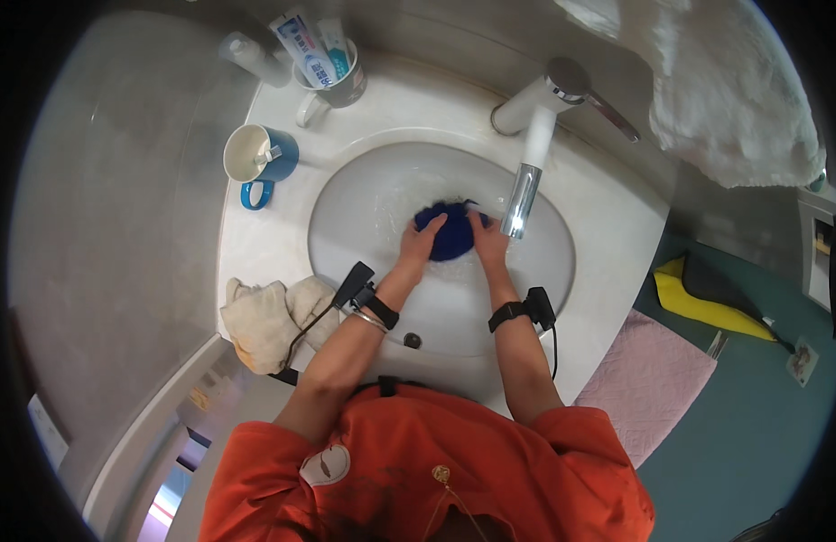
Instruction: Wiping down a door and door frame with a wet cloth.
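A dark blue piece of wet cloth [453, 238] is held low in the white oval sink basin [346, 226], with water splashing around it. My left hand [422, 240] grips its left edge, thumb on top. On the opposite edge, my right hand [488, 238] is closed with the thumb pressed on the fabric. The fingers under the cloth are hidden. Just right of my right hand hangs the chrome spout of the faucet [524, 200]. What kind of cloth item it is cannot be made out.
On the counter's left stand a blue mug [278, 155] and a cup with toothpaste tubes [346, 88]. A beige towel [255, 318] lies at the left front edge. White fabric [734, 99] hangs at upper right; a pink quilted cloth [648, 379] lies right of the counter.
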Action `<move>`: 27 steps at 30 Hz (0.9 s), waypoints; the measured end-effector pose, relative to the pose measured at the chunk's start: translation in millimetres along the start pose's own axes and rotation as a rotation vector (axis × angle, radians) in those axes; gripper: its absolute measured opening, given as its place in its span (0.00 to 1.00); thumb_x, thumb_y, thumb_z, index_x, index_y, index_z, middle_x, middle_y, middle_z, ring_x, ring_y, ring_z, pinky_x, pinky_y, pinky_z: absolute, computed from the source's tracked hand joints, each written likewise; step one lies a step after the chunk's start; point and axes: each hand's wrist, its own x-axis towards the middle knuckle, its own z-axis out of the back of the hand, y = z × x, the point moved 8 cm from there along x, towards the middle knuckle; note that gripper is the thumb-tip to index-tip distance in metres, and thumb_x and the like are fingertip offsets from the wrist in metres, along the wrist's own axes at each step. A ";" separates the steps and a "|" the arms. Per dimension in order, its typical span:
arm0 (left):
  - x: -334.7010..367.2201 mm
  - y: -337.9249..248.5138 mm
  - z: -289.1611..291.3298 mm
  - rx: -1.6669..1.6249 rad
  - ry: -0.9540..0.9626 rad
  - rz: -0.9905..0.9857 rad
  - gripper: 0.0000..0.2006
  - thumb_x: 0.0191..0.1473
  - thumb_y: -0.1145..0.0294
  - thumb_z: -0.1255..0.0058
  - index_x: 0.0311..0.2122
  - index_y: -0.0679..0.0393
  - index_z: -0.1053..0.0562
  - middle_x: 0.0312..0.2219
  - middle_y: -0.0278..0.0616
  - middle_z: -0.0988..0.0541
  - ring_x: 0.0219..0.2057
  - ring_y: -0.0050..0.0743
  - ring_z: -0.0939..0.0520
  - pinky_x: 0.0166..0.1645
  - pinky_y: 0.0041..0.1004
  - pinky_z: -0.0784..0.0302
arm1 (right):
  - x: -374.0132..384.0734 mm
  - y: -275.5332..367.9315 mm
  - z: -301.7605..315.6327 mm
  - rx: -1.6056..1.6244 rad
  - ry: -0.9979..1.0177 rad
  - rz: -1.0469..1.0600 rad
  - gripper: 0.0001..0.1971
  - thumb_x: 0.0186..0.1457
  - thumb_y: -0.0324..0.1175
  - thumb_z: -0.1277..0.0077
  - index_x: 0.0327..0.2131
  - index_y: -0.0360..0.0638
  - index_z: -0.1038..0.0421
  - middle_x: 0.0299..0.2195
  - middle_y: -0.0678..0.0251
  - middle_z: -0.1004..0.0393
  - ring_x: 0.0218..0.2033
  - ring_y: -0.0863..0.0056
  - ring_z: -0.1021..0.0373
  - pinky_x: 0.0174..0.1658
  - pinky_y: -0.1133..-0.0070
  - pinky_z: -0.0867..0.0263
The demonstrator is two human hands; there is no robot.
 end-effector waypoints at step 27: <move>6.1 3.4 3.1 0.404 0.003 -0.084 0.33 0.47 0.51 0.50 0.56 0.53 0.45 0.50 0.50 0.38 0.49 0.37 0.35 0.51 0.33 0.38 | 5.0 -61.7 0.9 0.000 -0.119 -0.045 0.20 0.45 0.46 0.49 0.32 0.36 0.30 0.23 0.50 0.30 0.29 0.51 0.33 0.34 0.65 0.39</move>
